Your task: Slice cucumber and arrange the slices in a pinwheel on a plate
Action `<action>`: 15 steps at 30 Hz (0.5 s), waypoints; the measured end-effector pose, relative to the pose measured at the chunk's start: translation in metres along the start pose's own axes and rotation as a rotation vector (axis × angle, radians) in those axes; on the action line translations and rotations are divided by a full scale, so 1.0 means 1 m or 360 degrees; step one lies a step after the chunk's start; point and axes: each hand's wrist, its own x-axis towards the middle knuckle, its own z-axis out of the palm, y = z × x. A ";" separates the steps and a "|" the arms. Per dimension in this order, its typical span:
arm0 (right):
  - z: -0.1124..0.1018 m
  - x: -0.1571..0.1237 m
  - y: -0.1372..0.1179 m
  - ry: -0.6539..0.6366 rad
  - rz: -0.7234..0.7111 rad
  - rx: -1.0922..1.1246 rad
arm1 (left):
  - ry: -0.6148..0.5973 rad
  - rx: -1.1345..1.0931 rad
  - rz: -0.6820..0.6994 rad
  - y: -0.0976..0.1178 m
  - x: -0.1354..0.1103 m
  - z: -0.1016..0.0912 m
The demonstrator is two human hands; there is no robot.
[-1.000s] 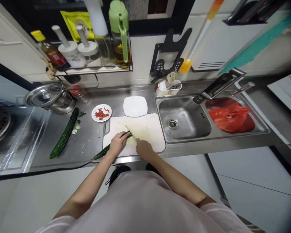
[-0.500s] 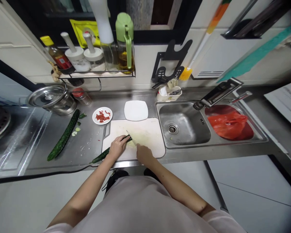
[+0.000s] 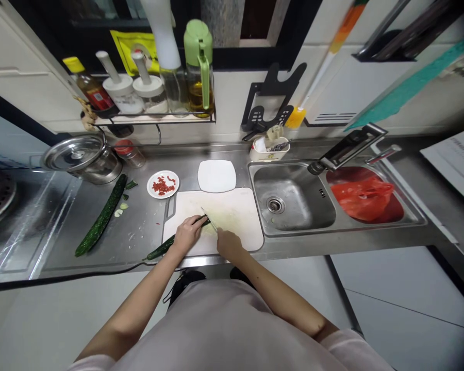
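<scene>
Fingers of the left hand (image 3: 187, 234) lie close together, pressed down on a dark green cucumber (image 3: 161, 248), while those of the right hand (image 3: 229, 245) are clamped round the handle of a knife (image 3: 210, 220), which the fist hides. Taking the middle of the pale cutting board (image 3: 247, 221) as the clock's centre and twelve as straight ahead of the person, the cucumber slants in from eight o'clock, its far end near the centre and its tail jutting past the board's edge; the left hand covers its middle. The knife's blade points toward eleven, right at the cucumber's far end, though whether the two touch is too small to tell. A wet, greenish stain (image 3: 230, 216) spreads over the board just beyond the blade.

At twelve, just beside the board's far edge, sits a white square plate (image 3: 216, 175). At ten is a small round plate (image 3: 150, 189) bearing chopped red pieces (image 3: 163, 185). Farther out at nine, a second cucumber (image 3: 102, 216) lies on the steel counter (image 3: 139, 245), with green scraps (image 3: 131, 184) and pale slices (image 3: 118, 213) near it.

A lidded pot (image 3: 81, 159) stands well out at ten, with a red-capped jar (image 3: 130, 153) beside it. At eleven, a wall rack (image 3: 154, 119) carries seasoning bottles and a green-topped oil jug (image 3: 199, 72). Toward one is a small caddy (image 3: 269, 154); between two and three, a steel sink basin (image 3: 294, 206); and at three, a red plastic bag (image 3: 363, 198) in the next basin.
</scene>
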 end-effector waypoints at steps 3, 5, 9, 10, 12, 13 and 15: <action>0.000 -0.002 0.001 0.0009 0.0004 -0.0010 | 0.0002 0.0008 0.0004 0.000 0.000 0.000; 0.000 -0.001 0.000 0.0018 0.0001 -0.0021 | 0.0006 0.0010 0.0000 0.000 0.000 0.001; 0.001 0.005 -0.001 0.0047 -0.0015 -0.0013 | 0.0008 -0.0005 0.0006 0.000 0.000 0.001; 0.003 0.006 -0.001 0.0061 -0.0015 -0.0012 | 0.0006 -0.0006 0.0007 0.000 0.000 0.001; 0.005 0.009 -0.001 0.0089 -0.0016 -0.0020 | 0.0006 -0.0002 0.0009 0.000 0.000 0.001; 0.006 0.011 -0.001 0.0104 -0.0020 -0.0025 | 0.0007 0.0002 0.0011 0.000 0.000 0.001; 0.009 0.013 -0.001 0.0123 -0.0029 -0.0032 | 0.0011 0.0006 0.0019 0.000 0.000 0.001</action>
